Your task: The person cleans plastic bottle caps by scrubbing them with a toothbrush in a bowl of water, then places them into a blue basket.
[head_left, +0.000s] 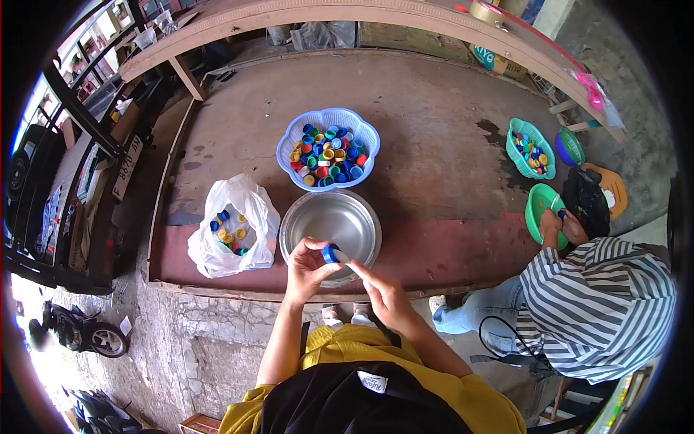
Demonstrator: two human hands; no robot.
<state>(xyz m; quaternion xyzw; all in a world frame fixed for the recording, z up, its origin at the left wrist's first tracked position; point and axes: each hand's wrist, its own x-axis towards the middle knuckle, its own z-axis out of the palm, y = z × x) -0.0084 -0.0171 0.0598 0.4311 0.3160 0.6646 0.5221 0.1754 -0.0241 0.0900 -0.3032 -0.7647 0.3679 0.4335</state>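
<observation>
Between the thumb and fingers of my left hand (309,266) is a blue bottle cap (331,253), tilted on its side above the front of a steel bowl (289,226). My right hand (387,295) is closed, its index finger stretched along a thin, pale, blade-like tool (347,260) whose tip meets the cap. Most of that tool is hidden by my fingers. Behind the bowl stands a scalloped blue basket (284,148) heaped with caps of many colours. To the left, a white plastic bag (254,206) lies open with several caps inside.
At the right, a person in a striped shirt (589,293) works over a green bowl (533,217). Near them are a teal basket (516,155) of caps, a purple bowl (571,147) and a black bag (584,195). A wooden beam (347,13) spans the table's far side.
</observation>
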